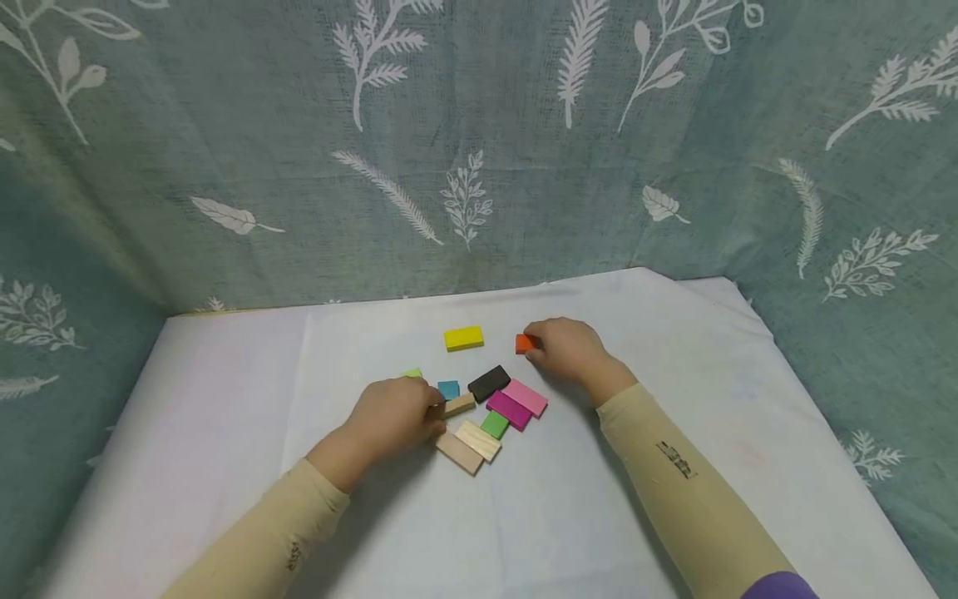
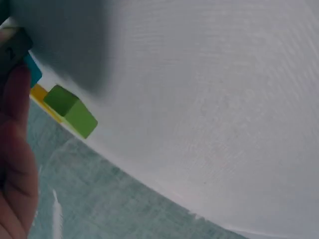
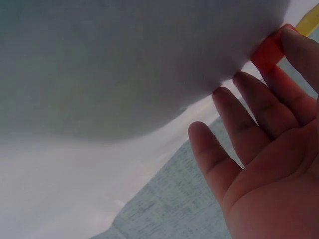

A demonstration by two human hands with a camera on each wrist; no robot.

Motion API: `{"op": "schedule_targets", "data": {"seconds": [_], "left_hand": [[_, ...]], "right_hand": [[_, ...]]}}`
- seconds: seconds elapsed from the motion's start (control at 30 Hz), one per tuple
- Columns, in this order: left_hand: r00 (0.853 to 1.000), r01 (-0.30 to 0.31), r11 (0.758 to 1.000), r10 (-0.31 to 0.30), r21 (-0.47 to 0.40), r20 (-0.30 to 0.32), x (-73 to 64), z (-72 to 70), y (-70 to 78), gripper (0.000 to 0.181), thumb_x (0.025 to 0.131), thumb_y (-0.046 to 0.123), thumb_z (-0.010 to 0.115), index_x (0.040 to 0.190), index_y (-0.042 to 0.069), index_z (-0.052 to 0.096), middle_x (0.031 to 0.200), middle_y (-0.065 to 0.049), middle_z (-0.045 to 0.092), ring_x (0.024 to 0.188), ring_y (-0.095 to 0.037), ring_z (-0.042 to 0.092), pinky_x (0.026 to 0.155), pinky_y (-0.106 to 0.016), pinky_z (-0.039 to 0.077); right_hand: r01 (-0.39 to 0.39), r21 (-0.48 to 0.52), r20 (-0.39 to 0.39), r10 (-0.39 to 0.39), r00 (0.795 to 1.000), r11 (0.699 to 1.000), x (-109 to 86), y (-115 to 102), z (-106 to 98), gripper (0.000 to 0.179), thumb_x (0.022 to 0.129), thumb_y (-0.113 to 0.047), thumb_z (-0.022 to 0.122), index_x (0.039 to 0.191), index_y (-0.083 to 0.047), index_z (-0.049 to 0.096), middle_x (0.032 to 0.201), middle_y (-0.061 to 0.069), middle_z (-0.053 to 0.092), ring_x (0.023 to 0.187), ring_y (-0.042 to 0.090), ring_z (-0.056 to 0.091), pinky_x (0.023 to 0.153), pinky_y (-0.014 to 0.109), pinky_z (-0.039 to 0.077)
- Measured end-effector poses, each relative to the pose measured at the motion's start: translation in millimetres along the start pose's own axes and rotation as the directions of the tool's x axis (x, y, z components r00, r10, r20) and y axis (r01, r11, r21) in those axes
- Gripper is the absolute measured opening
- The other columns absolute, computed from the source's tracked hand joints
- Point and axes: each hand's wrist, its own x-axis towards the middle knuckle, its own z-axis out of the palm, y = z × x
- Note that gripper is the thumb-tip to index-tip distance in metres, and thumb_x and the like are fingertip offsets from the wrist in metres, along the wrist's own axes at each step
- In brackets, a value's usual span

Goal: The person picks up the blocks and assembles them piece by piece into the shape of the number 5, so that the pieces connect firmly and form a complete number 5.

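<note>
My left hand [image 1: 392, 418] pinches a light-brown wooden block [image 1: 460, 405] above the white cloth. In the left wrist view that block [image 2: 19, 46] looks dark and bears a printed number. Beside this hand are a blue block [image 1: 448, 388] and a lime-green block [image 1: 412, 373], the latter partly hidden behind the knuckles. Farther right, my right hand [image 1: 575, 353] holds an orange-red block [image 1: 521, 344] between thumb and index finger. The right wrist view shows the block [image 3: 269, 50] at those fingertips, with the other fingers spread.
A yellow block [image 1: 464, 338] lies toward the back. Between the hands sit black [image 1: 489, 383], pink [image 1: 525, 397], magenta [image 1: 510, 410] and green [image 1: 495, 424] blocks. Nearer are a pale wood block [image 1: 479, 441] and a beige block [image 1: 460, 453]. Patterned green fabric [image 1: 486, 125] stands behind the table.
</note>
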Motion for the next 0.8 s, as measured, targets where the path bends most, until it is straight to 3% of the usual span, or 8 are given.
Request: {"op": "schedule_targets", "data": {"seconds": [0.2,0.27,0.37,0.47,0.53,0.63,0.7,0.8], "left_hand": [[0.988,-0.012,0.994,0.029,0.105,-0.155,12.7,-17.7,13.9,0.008,0.091,0.017,0.075,0.084,0.016,0.074,0.071,0.005,0.064,0.06,-0.008,0.054,0.054,-0.031,0.051],[0.974,-0.008,0.993,0.034,0.115,-0.225,28.7,-26.4,21.4,0.009,0.093,0.018,0.073,0.084,0.017,0.074,0.069,0.004,0.061,0.058,-0.01,0.054,0.051,-0.031,0.049],[0.959,-0.021,0.99,0.059,0.14,-0.277,69.1,-29.2,37.5,0.011,0.097,0.023,0.068,0.089,0.017,0.074,0.073,0.003,0.062,0.06,-0.012,0.058,0.052,-0.033,0.051],[0.962,-0.062,0.977,0.113,0.203,-0.249,108.9,-17.6,45.7,0.016,0.099,0.027,0.065,0.092,0.016,0.075,0.077,0.001,0.066,0.066,-0.015,0.065,0.056,-0.034,0.055],[0.974,-0.069,0.976,0.111,0.207,-0.196,124.7,-8.6,43.7,0.017,0.097,0.027,0.067,0.09,0.015,0.076,0.079,0.001,0.068,0.069,-0.015,0.066,0.061,-0.035,0.057],[0.99,-0.043,0.989,0.061,0.145,-0.128,135.4,2.5,36.0,0.024,0.091,0.036,0.073,0.098,0.013,0.076,0.091,-0.002,0.071,0.083,-0.019,0.068,0.073,-0.04,0.059],[0.997,-0.018,0.996,0.024,0.086,-0.07,138.6,7.0,31.3,0.045,0.089,0.046,0.074,0.118,0.011,0.071,0.113,-0.006,0.07,0.104,-0.024,0.067,0.089,-0.045,0.057],[1.0,-0.013,0.995,0.011,0.097,0.017,131.9,4.6,16.4,0.072,0.091,0.055,0.068,0.146,0.012,0.052,0.146,-0.011,0.054,0.132,-0.032,0.054,0.104,-0.053,0.05]], "right_hand": [[-0.001,0.021,-0.019,0.001,1.0,1.0,-10.7,22,-3,0.031,0.094,-0.028,0.071,0.122,-0.014,0.07,0.109,0.002,0.073,0.095,0.021,0.065,0.087,0.044,0.055],[-0.014,0.03,-0.031,0.015,0.999,0.999,-11.8,28,-4,0.032,0.094,-0.028,0.071,0.123,-0.014,0.07,0.112,0.002,0.073,0.099,0.021,0.066,0.089,0.044,0.055],[-0.051,0.056,-0.048,0.054,0.997,0.997,-14.7,36,-4,0.032,0.093,-0.026,0.072,0.123,-0.014,0.071,0.114,0.003,0.074,0.1,0.022,0.066,0.09,0.044,0.054],[-0.076,0.079,-0.048,0.08,0.996,0.994,-16.6,40,-2,0.031,0.093,-0.026,0.072,0.122,-0.013,0.072,0.112,0.002,0.074,0.097,0.021,0.066,0.091,0.043,0.054],[-0.075,0.093,-0.043,0.08,0.996,0.993,-16.1,40,-2,0.031,0.093,-0.025,0.072,0.122,-0.014,0.072,0.112,0.003,0.074,0.096,0.021,0.066,0.091,0.043,0.054],[-0.059,0.1,-0.049,0.064,0.997,0.993,-16.8,45,2,0.034,0.094,-0.027,0.071,0.125,-0.013,0.071,0.117,0.003,0.073,0.102,0.022,0.067,0.095,0.044,0.054],[-0.06,0.094,-0.058,0.066,0.996,0.994,-18.8,52,4,0.037,0.094,-0.027,0.071,0.129,-0.014,0.069,0.121,0.004,0.073,0.107,0.024,0.067,0.097,0.045,0.053],[-0.049,0.061,-0.066,0.053,0.996,0.997,-17.5,52,5,0.043,0.095,-0.028,0.071,0.136,-0.014,0.065,0.127,0.005,0.071,0.114,0.025,0.067,0.101,0.044,0.052]]}}
